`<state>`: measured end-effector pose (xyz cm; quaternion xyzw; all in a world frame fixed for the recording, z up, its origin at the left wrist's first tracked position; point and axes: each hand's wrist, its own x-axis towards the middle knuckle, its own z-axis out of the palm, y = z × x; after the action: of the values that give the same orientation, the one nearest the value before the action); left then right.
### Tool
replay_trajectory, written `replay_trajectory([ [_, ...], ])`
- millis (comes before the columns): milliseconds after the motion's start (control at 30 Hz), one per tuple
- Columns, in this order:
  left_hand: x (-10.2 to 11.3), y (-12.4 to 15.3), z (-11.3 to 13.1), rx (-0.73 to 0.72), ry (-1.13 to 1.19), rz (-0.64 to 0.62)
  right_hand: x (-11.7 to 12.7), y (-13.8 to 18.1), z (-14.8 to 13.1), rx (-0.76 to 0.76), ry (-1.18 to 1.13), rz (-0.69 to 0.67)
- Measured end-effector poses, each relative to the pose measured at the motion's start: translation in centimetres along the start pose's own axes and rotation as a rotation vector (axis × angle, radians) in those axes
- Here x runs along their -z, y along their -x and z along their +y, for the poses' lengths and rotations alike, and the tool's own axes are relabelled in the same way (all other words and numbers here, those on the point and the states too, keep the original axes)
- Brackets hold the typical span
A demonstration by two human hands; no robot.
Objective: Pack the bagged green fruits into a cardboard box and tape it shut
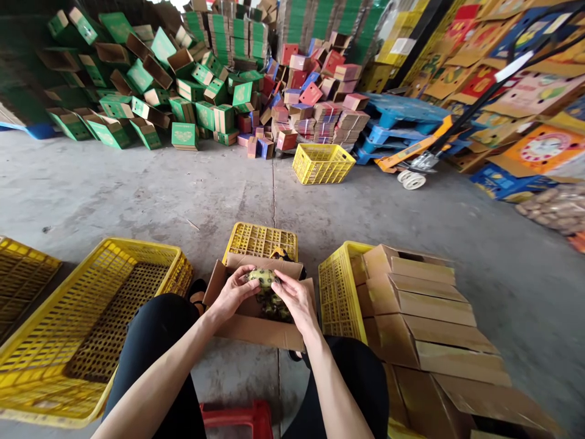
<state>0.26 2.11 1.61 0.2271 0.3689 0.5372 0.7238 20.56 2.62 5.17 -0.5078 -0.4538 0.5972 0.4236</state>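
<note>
Mottled yellow-green item (262, 278) grasped at its two ends, between the left hand (236, 288) and the right hand (293, 296), above an open cardboard box (260, 331). The fingers partly cover the item, and its exact nature is hard to make out. Dark contents (277, 308) of the box are partly hidden beneath item and right hand. A yellow crate (262, 238) stands behind the box, its lower part masked. To the right, folded cartons (434, 311) fill another crate (337, 296); a red frame (228, 417) is cut off below.
</note>
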Motion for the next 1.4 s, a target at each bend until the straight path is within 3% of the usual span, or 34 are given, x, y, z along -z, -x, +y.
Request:
replay_trajectory([
  [467,-0.6,0.5,0.8,-0.018,0.010,-0.032,0.3,-0.8,1.4,-0.078,-0.202,0.095],
  [900,-0.3,0.2,0.7,-0.061,-0.089,0.125,-0.2,-0.3,0.5,-0.112,-0.303,0.056],
  [1133,-0.8,0.6,0.9,-0.056,-0.063,-0.001,0.2,-0.4,0.3,-0.108,-0.322,0.103],
  [1400,-0.3,0.3,0.9,-0.062,-0.120,0.100,0.3,-0.6,0.5,-0.107,-0.293,0.040],
])
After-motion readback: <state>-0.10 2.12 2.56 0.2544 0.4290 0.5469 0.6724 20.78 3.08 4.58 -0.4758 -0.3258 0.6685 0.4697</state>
